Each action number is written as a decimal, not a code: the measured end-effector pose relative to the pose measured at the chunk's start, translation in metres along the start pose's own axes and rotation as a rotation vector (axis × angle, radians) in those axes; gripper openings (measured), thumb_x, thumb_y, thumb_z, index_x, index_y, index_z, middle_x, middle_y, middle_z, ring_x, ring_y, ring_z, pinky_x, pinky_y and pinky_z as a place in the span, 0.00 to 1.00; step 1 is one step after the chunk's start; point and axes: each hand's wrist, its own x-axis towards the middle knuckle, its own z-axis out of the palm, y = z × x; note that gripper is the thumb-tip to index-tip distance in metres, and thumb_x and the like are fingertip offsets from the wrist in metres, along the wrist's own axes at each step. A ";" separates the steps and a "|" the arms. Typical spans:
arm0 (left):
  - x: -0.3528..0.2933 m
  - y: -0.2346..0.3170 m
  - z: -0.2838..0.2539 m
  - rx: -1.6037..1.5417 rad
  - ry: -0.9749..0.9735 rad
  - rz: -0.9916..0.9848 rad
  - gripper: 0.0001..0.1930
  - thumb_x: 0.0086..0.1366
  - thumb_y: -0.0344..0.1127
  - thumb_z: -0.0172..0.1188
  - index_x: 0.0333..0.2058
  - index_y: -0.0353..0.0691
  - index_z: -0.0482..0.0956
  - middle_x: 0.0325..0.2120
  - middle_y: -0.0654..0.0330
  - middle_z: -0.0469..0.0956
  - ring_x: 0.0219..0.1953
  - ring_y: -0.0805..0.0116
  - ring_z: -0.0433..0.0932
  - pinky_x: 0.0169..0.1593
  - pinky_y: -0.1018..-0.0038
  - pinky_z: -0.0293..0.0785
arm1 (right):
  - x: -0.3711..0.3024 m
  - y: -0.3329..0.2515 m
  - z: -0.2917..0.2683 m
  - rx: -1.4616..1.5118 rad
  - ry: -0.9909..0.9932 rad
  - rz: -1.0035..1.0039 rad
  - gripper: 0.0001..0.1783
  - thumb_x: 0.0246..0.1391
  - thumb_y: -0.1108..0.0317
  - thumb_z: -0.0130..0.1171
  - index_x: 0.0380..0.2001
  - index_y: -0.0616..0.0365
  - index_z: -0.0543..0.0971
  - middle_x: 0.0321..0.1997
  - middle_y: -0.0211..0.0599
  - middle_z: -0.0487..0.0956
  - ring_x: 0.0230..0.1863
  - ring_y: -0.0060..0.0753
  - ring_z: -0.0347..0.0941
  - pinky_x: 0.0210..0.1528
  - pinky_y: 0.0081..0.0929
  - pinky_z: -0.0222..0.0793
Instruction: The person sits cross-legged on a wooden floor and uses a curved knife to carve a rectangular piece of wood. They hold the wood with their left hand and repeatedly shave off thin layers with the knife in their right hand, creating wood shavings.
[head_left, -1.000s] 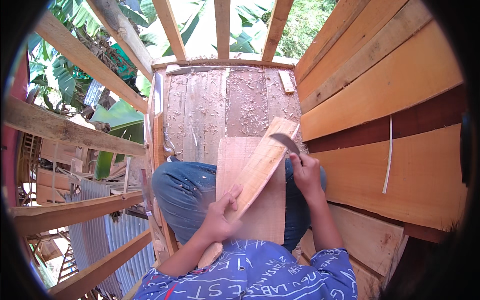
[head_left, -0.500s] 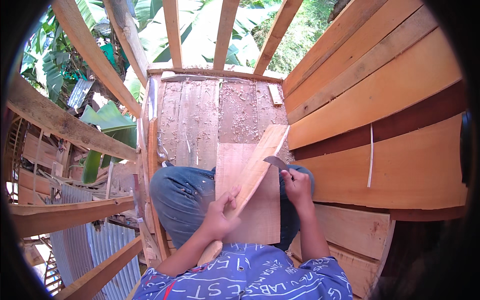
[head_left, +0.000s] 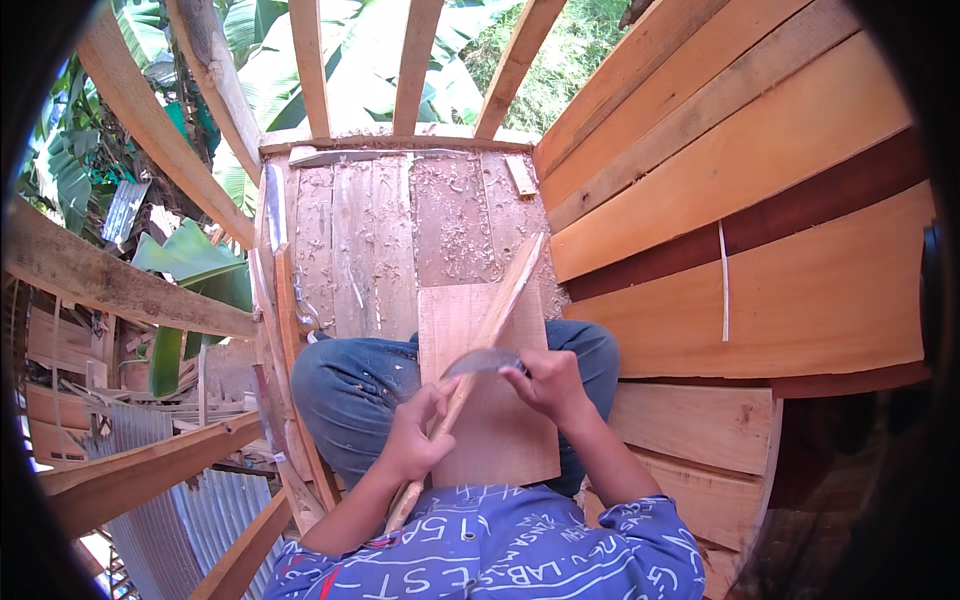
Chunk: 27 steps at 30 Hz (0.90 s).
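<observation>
A long, narrow wooden slat [head_left: 512, 287] slants from my lap toward the floor ahead, its narrow edge turned up. My left hand [head_left: 416, 436] is closed around its lower part. In my right hand [head_left: 550, 383] is a knife [head_left: 480, 362] with a curved, dark blade. The blade lies across the slat just beyond my left fingers; whether it bites into the wood cannot be made out. Under the slat, a flat wooden board [head_left: 500, 440] rests across my lap between my knees.
Wood shavings [head_left: 462, 240] litter the plank floor ahead, with a small wood block [head_left: 520, 177] near the far edge. Stacked broad planks [head_left: 760, 290] line the right side. Upright timbers [head_left: 410, 75] and a low rail [head_left: 300, 380] border the front and left, a drop beyond.
My right hand has drawn the knife down along the slat toward my left hand. The slat has been rolled from its broad face onto its edge. The view has shifted slightly.
</observation>
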 end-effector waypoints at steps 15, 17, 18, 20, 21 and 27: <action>-0.002 0.007 0.039 0.316 0.118 -0.023 0.15 0.40 0.27 0.56 0.28 0.38 0.62 0.54 0.41 0.75 0.53 0.62 0.75 0.54 0.76 0.65 | 0.018 0.048 0.011 0.424 0.090 0.221 0.30 0.62 0.47 0.56 0.21 0.67 0.76 0.16 0.55 0.72 0.19 0.52 0.73 0.24 0.38 0.65; -0.003 0.007 0.040 0.384 0.106 -0.020 0.15 0.39 0.28 0.57 0.28 0.38 0.62 0.57 0.40 0.73 0.44 0.66 0.75 0.51 0.76 0.68 | 0.004 0.043 0.010 0.424 0.090 0.150 0.29 0.62 0.48 0.56 0.21 0.67 0.76 0.15 0.53 0.71 0.17 0.43 0.71 0.23 0.36 0.64; -0.003 0.011 0.041 0.251 0.054 -0.118 0.18 0.40 0.24 0.54 0.31 0.42 0.59 0.64 0.34 0.62 0.68 0.63 0.58 0.63 0.76 0.53 | -0.001 0.039 0.007 0.453 0.061 0.175 0.28 0.62 0.49 0.56 0.22 0.67 0.76 0.15 0.52 0.70 0.17 0.37 0.70 0.23 0.34 0.64; -0.004 0.019 0.050 0.342 0.066 -0.170 0.18 0.40 0.25 0.54 0.31 0.42 0.59 0.63 0.33 0.63 0.68 0.62 0.59 0.64 0.76 0.53 | -0.015 0.041 0.003 0.519 -0.012 0.249 0.29 0.63 0.48 0.55 0.23 0.67 0.77 0.16 0.53 0.71 0.20 0.39 0.72 0.24 0.36 0.65; -0.005 0.019 0.052 0.364 0.067 -0.172 0.18 0.40 0.25 0.55 0.31 0.42 0.59 0.63 0.33 0.63 0.68 0.62 0.59 0.64 0.75 0.53 | -0.022 0.047 0.003 0.563 -0.050 0.302 0.30 0.62 0.46 0.54 0.23 0.67 0.78 0.17 0.55 0.73 0.23 0.48 0.76 0.25 0.38 0.67; 0.000 0.015 0.062 0.406 0.058 -0.117 0.17 0.40 0.25 0.55 0.30 0.42 0.60 0.63 0.32 0.63 0.69 0.60 0.58 0.65 0.75 0.52 | -0.046 0.054 -0.004 0.661 -0.064 0.344 0.28 0.63 0.46 0.54 0.31 0.66 0.81 0.16 0.51 0.74 0.19 0.39 0.74 0.25 0.36 0.67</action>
